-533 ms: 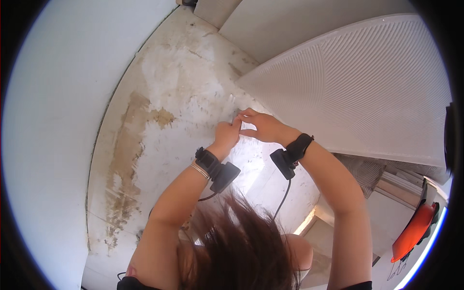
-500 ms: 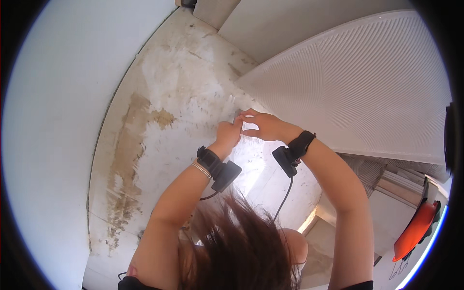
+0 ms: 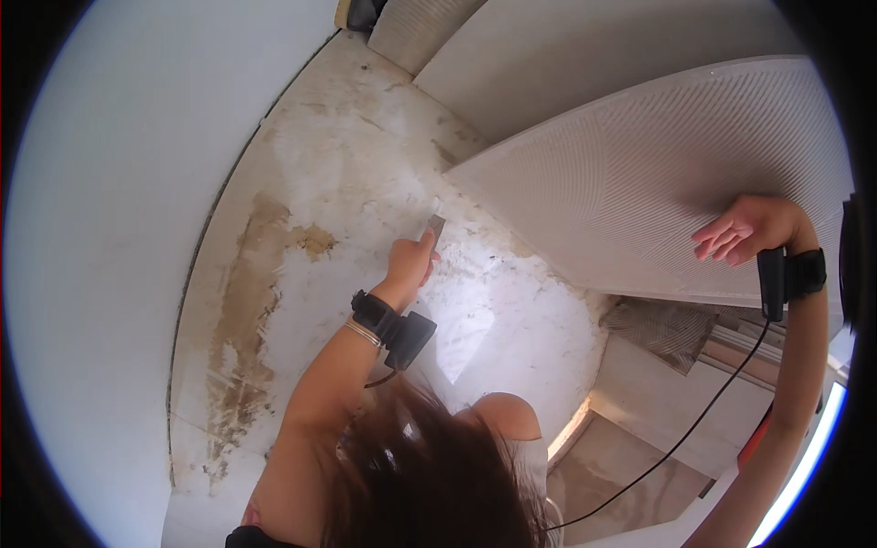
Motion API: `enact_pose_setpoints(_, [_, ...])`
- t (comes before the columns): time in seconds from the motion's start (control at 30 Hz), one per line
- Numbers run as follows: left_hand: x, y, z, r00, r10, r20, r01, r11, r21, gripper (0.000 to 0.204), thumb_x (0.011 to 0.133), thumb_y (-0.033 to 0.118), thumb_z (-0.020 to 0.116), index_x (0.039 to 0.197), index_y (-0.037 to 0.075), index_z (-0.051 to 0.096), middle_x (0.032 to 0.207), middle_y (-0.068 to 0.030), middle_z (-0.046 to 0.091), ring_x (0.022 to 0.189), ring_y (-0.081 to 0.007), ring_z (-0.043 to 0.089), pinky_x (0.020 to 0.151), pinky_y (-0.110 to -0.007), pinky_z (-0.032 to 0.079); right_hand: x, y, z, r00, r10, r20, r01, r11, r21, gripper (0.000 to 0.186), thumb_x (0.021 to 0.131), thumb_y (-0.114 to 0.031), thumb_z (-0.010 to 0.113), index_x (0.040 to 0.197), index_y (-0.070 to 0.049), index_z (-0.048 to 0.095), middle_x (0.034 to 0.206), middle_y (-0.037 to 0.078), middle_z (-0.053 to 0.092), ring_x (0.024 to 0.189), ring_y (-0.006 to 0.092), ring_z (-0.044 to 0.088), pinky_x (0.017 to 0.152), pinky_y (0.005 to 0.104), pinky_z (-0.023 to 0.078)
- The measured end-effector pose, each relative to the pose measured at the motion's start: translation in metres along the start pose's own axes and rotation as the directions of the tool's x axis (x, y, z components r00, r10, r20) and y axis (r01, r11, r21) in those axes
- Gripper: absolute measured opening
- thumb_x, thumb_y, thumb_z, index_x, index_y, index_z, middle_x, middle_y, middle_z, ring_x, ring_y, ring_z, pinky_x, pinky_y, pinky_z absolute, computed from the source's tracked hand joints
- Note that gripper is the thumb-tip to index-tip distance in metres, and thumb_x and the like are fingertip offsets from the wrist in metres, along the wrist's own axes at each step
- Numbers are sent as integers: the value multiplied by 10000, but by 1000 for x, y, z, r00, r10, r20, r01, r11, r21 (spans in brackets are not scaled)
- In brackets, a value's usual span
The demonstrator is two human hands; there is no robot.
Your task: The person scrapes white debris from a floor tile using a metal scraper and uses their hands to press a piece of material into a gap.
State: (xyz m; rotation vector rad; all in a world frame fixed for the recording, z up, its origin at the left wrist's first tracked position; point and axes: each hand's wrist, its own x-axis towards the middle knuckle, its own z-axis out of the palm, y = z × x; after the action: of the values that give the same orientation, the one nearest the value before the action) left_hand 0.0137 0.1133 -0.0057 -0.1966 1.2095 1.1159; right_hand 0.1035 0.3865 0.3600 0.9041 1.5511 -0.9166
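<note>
Hands have parted: my left hand (image 3: 409,260) now grips a small flat metal scraper (image 3: 433,222) alone over the stained, patchy floor (image 3: 301,237), while my right hand (image 3: 749,228), fingers spread and empty, steadies the big ridged white tile (image 3: 658,183) leaning beside me.

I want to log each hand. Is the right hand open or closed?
Open. The right hand has its fingers spread and holds nothing, close to the ribbed white panel.
</note>
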Motion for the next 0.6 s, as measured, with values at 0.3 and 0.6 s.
enact_pose_setpoints(0.3, [-1, 0, -7, 988, 142, -66, -139, 989, 47, 479, 833, 410, 461, 638, -25, 504, 400, -2, 353, 293, -76, 278, 293, -230, 188, 65, -129, 71, 984, -148, -103, 99, 920, -380, 428, 757, -218, 586, 1094, 34, 505, 908, 164, 599, 843, 246, 586, 779, 310, 455])
enact_pose_setpoints(0.6, [14, -25, -7, 973, 199, -118, -190, 978, 88, 491, 826, 349, 471, 503, -17, 520, 384, -36, 406, 298, -115, 355, 300, -268, 248, 262, -89, 211, 850, -445, -283, 191, 760, -622, 427, 678, -130, 587, 1067, 12, 483, 898, 143, 524, 807, 277, 538, 695, 332, 449])
